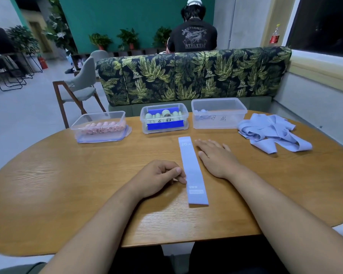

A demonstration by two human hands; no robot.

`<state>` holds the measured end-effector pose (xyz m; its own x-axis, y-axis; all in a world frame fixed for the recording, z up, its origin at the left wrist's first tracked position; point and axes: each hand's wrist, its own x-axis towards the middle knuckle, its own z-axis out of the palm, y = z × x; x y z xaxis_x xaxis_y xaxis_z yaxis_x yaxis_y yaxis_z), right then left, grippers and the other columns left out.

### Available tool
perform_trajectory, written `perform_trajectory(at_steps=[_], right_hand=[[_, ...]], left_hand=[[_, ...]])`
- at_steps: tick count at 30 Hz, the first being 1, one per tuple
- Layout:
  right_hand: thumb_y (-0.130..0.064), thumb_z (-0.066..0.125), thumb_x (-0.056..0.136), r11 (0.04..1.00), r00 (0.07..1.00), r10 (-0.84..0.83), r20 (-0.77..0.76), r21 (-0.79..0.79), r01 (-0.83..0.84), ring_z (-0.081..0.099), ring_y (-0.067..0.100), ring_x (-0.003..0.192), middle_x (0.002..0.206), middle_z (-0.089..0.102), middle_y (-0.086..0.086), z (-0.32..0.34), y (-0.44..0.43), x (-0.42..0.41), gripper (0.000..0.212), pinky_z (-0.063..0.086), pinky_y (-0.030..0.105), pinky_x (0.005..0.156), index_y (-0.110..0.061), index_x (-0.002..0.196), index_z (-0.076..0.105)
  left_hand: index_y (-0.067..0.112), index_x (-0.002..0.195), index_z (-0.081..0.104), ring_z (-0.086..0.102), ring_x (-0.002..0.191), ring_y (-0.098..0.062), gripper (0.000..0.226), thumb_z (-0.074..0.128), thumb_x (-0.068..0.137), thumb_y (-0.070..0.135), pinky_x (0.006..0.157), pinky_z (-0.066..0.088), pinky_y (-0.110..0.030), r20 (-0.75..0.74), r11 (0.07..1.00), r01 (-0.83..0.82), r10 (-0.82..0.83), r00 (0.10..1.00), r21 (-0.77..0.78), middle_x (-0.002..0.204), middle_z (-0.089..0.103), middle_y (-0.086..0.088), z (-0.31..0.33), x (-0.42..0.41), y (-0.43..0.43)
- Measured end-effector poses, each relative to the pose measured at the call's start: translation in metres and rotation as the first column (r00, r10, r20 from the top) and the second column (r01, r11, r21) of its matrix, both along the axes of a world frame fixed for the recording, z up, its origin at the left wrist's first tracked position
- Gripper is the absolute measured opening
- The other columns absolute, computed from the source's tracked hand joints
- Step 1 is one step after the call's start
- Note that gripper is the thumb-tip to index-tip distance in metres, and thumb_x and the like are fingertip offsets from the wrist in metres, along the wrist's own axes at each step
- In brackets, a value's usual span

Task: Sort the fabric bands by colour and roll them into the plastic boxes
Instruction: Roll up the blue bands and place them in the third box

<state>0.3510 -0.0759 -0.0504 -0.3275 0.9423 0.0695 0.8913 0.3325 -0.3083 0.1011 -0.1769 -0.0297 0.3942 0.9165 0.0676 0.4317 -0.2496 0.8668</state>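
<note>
Small print on blue band blurred; label on middle box unreadable

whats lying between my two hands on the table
Head view: one flat blue band lies between them. The left hand seems to pinch its left edge; the right hand rests flat on the table beside it.

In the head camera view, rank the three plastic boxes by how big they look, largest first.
1. Right box and left box with pink rolls: about alike, so I won't rank them.
2. Middle box with green rolls: smallest.
</note>
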Motion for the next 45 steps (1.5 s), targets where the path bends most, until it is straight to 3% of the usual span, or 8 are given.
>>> perform_trajectory(at_steps=[3, 7, 14, 18, 24, 29, 34, 45], right_hand=[[-0.038, 0.035, 0.111, 0.993, 0.998, -0.032, -0.05, 0.11, 0.037, 0.035, 0.015, 0.15, 0.161, 0.046, -0.013, -0.006, -0.015, 0.007, 0.046, 0.028, 0.043, 0.119, -0.035, 0.155, 0.046], [-0.029, 0.047, 0.106, 0.99, 0.99, 0.057, -0.129, 0.132, -0.04, 0.043, 0.009, 0.139, 0.148, 0.056, -0.019, -0.01, -0.052, 0.017, 0.038, 0.036, 0.039, 0.115, -0.038, 0.141, 0.061], [-0.032, 0.053, 0.094, 0.95, 0.899, 0.297, -0.321, 0.198, -0.243, 0.053, 0.0, 0.124, 0.128, 0.064, -0.028, -0.015, -0.117, 0.031, 0.032, 0.046, 0.031, 0.104, -0.036, 0.115, 0.076], [-0.046, 0.058, 0.093, 0.929, 0.91, 0.342, -0.235, 0.232, -0.289, 0.054, -0.006, 0.121, 0.123, 0.065, -0.032, -0.016, -0.125, 0.031, 0.023, 0.044, 0.033, 0.101, -0.04, 0.109, 0.073], [-0.055, 0.066, 0.088, 0.913, 0.902, 0.376, -0.213, 0.251, -0.321, 0.053, -0.009, 0.121, 0.122, 0.064, -0.035, -0.014, -0.127, 0.032, 0.023, 0.034, 0.02, 0.098, -0.043, 0.107, 0.071], [-0.049, 0.065, 0.091, 0.898, 0.887, 0.406, -0.219, 0.274, -0.343, 0.057, -0.004, 0.111, 0.114, 0.066, -0.031, -0.012, -0.132, 0.031, 0.013, 0.038, 0.023, 0.095, -0.039, 0.099, 0.066], [-0.05, 0.065, 0.093, 0.886, 0.889, 0.415, -0.196, 0.31, -0.345, 0.058, -0.002, 0.11, 0.113, 0.067, -0.028, -0.01, -0.136, 0.032, 0.016, 0.04, 0.027, 0.097, -0.038, 0.103, 0.067], [-0.039, 0.064, 0.097, 0.862, 0.874, 0.452, -0.181, 0.342, -0.375, 0.061, 0.003, 0.098, 0.102, 0.068, -0.023, -0.004, -0.141, 0.029, 0.009, 0.048, 0.033, 0.088, -0.034, 0.103, 0.07]], left_hand=[[0.018, 0.1, 0.078, 0.068, 0.088, -0.003, 0.021, 0.059, 0.109, 0.019, 0.082, 0.047, -0.018, -0.015, 0.993, -0.065, 0.067, 0.998, 0.099, 0.094, 0.08, 0.005, -0.002, 0.001, -0.007], [0.033, 0.106, 0.072, 0.063, 0.094, -0.006, 0.012, 0.066, 0.102, 0.023, 0.084, 0.047, -0.022, -0.173, 0.948, -0.143, 0.198, 0.965, 0.284, 0.098, 0.072, 0.017, -0.011, 0.003, -0.021], [0.036, 0.122, 0.062, 0.054, 0.12, -0.002, 0.021, 0.056, 0.102, 0.039, 0.104, 0.044, -0.038, -0.441, 0.873, 0.07, 0.173, 0.881, 0.483, 0.125, 0.062, 0.025, -0.022, 0.018, -0.056], [0.033, 0.125, 0.063, 0.056, 0.123, -0.004, 0.022, 0.057, 0.104, 0.037, 0.103, 0.047, -0.039, -0.418, 0.865, 0.075, 0.162, 0.894, 0.496, 0.128, 0.062, 0.024, -0.022, 0.02, -0.066], [0.03, 0.12, 0.065, 0.058, 0.104, -0.003, 0.022, 0.066, 0.1, 0.039, 0.097, 0.047, -0.031, -0.388, 0.874, 0.102, 0.104, 0.916, 0.475, 0.11, 0.063, 0.021, -0.015, 0.038, -0.079], [0.032, 0.114, 0.064, 0.055, 0.096, -0.001, 0.012, 0.062, 0.103, 0.038, 0.091, 0.047, -0.029, -0.386, 0.873, 0.06, 0.152, 0.91, 0.484, 0.099, 0.061, 0.021, -0.013, 0.042, -0.081], [0.03, 0.115, 0.064, 0.057, 0.109, -0.004, 0.019, 0.067, 0.099, 0.041, 0.095, 0.047, -0.028, -0.353, 0.875, 0.056, 0.135, 0.926, 0.481, 0.111, 0.064, 0.019, -0.013, 0.039, -0.083], [0.026, 0.107, 0.066, 0.055, 0.094, 0.0, 0.014, 0.072, 0.097, 0.034, 0.085, 0.044, -0.019, -0.325, 0.875, 0.049, 0.126, 0.937, 0.482, 0.101, 0.059, 0.021, -0.015, 0.038, -0.08]])
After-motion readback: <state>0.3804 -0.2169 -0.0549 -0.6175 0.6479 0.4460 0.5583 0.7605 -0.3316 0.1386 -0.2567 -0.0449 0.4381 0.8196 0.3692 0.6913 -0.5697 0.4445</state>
